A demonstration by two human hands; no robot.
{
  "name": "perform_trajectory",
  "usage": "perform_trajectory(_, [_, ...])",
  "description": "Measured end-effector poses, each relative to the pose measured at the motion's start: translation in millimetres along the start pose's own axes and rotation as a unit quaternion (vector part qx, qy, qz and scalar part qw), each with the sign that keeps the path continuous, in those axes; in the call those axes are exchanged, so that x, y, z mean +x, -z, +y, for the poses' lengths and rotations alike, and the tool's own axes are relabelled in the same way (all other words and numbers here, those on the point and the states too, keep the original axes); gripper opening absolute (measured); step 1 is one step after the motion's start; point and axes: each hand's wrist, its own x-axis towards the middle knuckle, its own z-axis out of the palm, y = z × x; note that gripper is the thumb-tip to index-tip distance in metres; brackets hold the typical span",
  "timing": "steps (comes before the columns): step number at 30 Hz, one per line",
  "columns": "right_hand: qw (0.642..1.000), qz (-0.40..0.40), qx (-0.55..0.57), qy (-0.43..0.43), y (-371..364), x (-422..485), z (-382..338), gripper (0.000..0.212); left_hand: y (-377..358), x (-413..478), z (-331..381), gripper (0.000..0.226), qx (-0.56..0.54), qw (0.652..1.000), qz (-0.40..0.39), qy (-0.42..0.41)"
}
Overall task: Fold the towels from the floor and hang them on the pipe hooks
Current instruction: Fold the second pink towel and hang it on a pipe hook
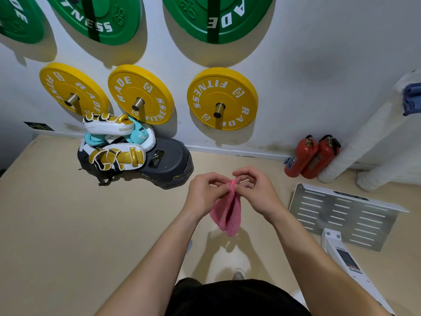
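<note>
overhead, pink towel — both hands' grip — open floor

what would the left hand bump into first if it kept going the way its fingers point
The left hand points toward the right hand, with the pink towel pinched between them. It would press the towel's top edge into the right fingertips almost at once; they look practically touching already.

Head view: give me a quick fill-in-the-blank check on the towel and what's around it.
1. Both hands, left hand and right hand, pinch the top of a ____ towel.
2. Two red ____ stand beside the white pipe.
3. Three ____ weight plates hang below the green ones.

Missing: pink; fire extinguishers; yellow
</note>
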Motion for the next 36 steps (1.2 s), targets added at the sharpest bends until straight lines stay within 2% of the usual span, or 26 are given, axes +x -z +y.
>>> perform_trajectory(7, [0.997, -0.04, -0.056, 0.033, 3, 1, -2, 0.03, 2, -6, 3, 0.003, 0.002, 1.0, 0.007, 0.009])
perform_trajectory(13, [0.995, -0.054, -0.068, 0.039, 2, 0, -2, 0.02, 1, -9, 6, 0.007, -0.004, 1.0, 0.003, 0.017])
perform_trajectory(17, [0.993, -0.064, -0.08, 0.054, 7, 1, -7, 0.013, -1, -11, 7, 0.017, -0.036, 0.999, -0.007, 0.019])
perform_trajectory(21, [0.992, -0.058, -0.103, 0.041, 10, 3, -10, 0.021, -3, -11, 8, 0.012, -0.043, 0.999, -0.019, 0.012])
perform_trajectory(24, [0.992, -0.058, -0.11, 0.036, 15, 4, -13, 0.027, -4, -8, 3, 0.007, -0.009, 0.999, -0.028, -0.013])
perform_trajectory(28, [0.988, -0.08, -0.119, 0.051, 24, 7, -18, 0.027, -4, 0, -7, 0.004, 0.027, 0.998, 0.001, -0.057])
perform_trajectory(31, [0.983, -0.108, -0.135, 0.065, 28, 9, -25, 0.023, -4, 5, -11, 0.022, 0.015, 0.997, -0.039, -0.07])
perform_trajectory(36, [0.977, -0.12, -0.155, 0.081, 33, 13, -43, 0.026, -10, 7, -14, 0.011, 0.006, 0.995, -0.078, -0.056])
